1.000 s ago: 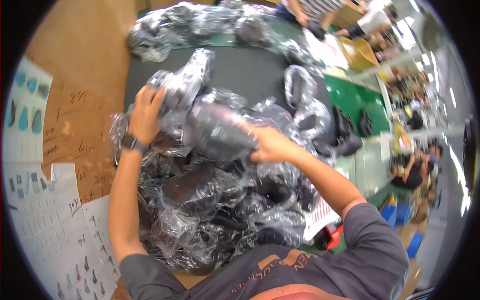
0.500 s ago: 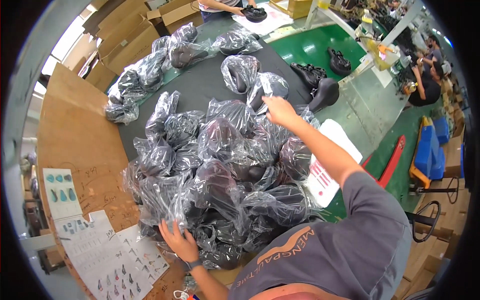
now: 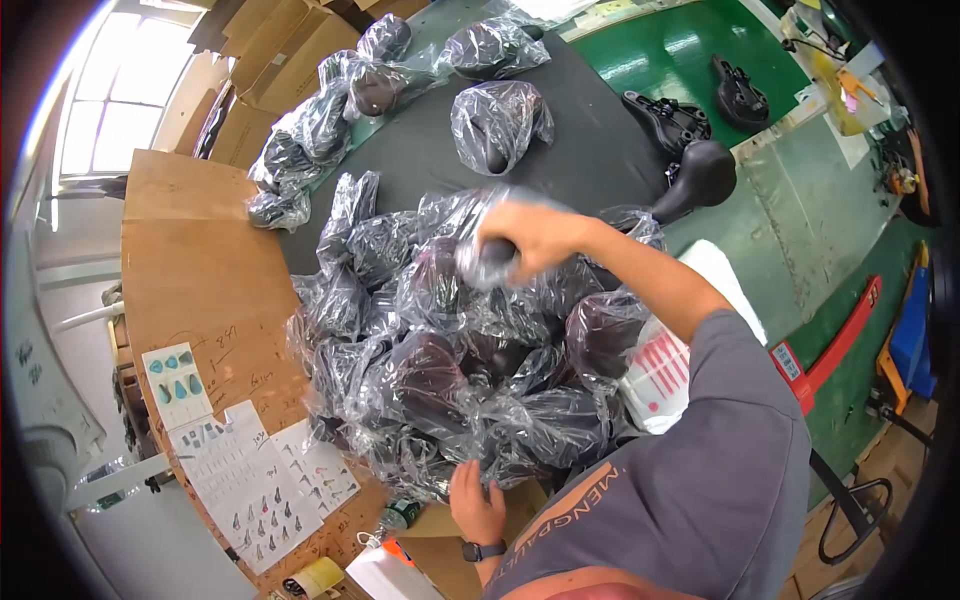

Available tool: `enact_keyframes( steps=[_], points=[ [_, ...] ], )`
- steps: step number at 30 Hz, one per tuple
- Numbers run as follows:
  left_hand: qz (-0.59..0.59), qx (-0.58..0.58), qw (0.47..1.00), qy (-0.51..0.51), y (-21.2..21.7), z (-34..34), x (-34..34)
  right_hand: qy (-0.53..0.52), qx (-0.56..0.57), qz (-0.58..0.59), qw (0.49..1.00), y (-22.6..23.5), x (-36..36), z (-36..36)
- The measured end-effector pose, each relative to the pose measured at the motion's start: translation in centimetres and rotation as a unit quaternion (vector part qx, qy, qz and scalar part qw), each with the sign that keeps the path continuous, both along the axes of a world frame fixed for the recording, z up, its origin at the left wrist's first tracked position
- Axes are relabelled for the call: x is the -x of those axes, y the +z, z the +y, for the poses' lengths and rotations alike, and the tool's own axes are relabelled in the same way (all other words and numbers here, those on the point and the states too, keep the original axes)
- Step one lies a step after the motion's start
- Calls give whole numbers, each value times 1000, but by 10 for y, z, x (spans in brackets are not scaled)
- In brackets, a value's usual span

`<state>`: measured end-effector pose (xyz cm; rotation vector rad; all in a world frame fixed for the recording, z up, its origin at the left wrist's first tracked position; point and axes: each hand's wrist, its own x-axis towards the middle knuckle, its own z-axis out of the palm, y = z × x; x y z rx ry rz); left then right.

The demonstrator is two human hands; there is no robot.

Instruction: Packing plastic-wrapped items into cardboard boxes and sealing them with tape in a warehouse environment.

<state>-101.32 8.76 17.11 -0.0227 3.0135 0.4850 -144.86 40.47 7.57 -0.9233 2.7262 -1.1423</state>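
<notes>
My right hand [image 3: 540, 238] is closed round the narrow end of a black bicycle saddle [image 3: 488, 264] in clear plastic, held over the pile and smeared by motion. Beneath it lies a heap of bagged saddles [image 3: 430, 375], tightly packed on the dark table top. My left hand [image 3: 478, 505] is open, fingers stretched, at the heap's near edge above an open cardboard box [image 3: 440, 528]; it holds nothing. Beyond the heap, one bagged saddle [image 3: 515, 120] lies apart. Unwrapped black saddles, one of them upright [image 3: 702, 178] and others upturned [image 3: 742, 95], lie to the far right.
More bagged saddles [image 3: 320, 130] line the far left edge. A wooden board [image 3: 200, 260] with printed sheets [image 3: 245, 480] borders the left. A white plastic packet with red print [image 3: 655, 380] lies right of the heap. A red handle [image 3: 845, 335] rises beyond my right arm.
My right hand has lifted a bagged saddle from the far side of the heap and brought it nearer. My left hand has moved off the heap's left side towards me. The view has shifted.
</notes>
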Motion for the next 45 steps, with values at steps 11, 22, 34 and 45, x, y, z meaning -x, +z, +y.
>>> enact_keyframes(
  steps=[11,22,34,45],
  points=[
    [-2,-23,999,28,-17,36,-34,-553,82,-239,794,-140,178,-43],
    [7,-143,985,97,-6,2,-120,-326,278,-345,835,-111,-22,3],
    [206,-474,821,243,32,-39,-283,243,142,-12,960,147,-605,-204],
    [379,-682,277,561,-74,-90,-694,324,-107,-182,922,81,-631,-367]
  ],
)
